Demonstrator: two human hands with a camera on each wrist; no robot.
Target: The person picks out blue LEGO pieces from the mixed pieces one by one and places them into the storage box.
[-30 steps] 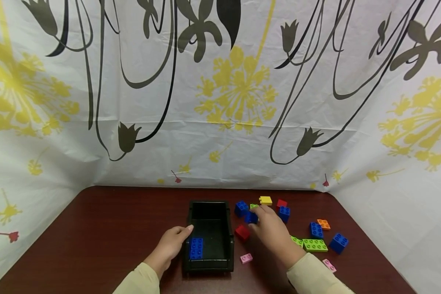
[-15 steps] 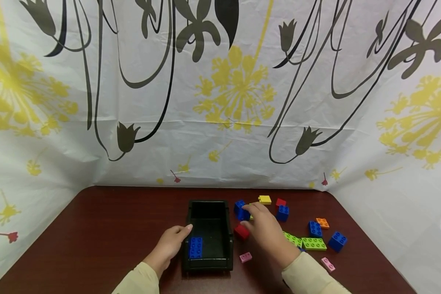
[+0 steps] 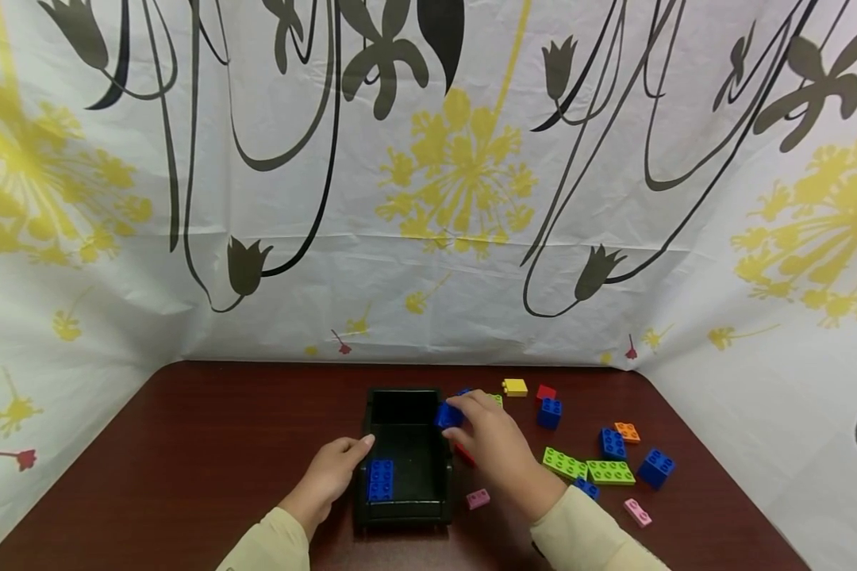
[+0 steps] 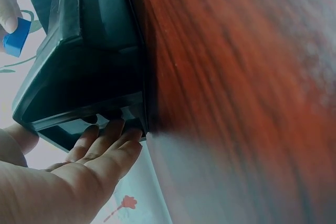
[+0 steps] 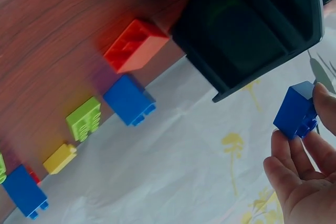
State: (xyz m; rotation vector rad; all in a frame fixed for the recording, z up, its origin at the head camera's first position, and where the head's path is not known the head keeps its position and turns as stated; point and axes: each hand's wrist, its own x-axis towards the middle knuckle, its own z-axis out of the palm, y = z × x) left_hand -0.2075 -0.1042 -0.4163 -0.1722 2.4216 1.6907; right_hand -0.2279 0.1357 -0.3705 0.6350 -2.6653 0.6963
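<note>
My left hand (image 3: 332, 474) holds a black bin (image 3: 403, 515) by its left side, thumb on the rim. In the left wrist view, the fingers lie against the bin's outer wall, partly under its lip. A studded blue brick (image 3: 381, 480) lies inside, near the front left corner. Between the thumb and fingertips of my right hand (image 3: 496, 448) is another blue brick (image 5: 295, 109), pinched above the bin's right rim. In the right wrist view it shows raised off the table, with its studs toward the fingers.
Right of the bin, a red brick (image 5: 135, 45) and a blue brick (image 5: 129, 99) are partly hidden in the head view. A pink brick (image 3: 478, 499) lies nearer. Several more bricks spread farther right, including lime (image 3: 610, 473), yellow (image 3: 515, 387) and orange (image 3: 626, 432). Patterned cloth (image 3: 428, 341) encloses the table.
The right hand has carried its blue brick leftward, from among the loose bricks to the bin's right edge. Lime and blue bricks beneath the forearm have come into view. The left hand stays put.
</note>
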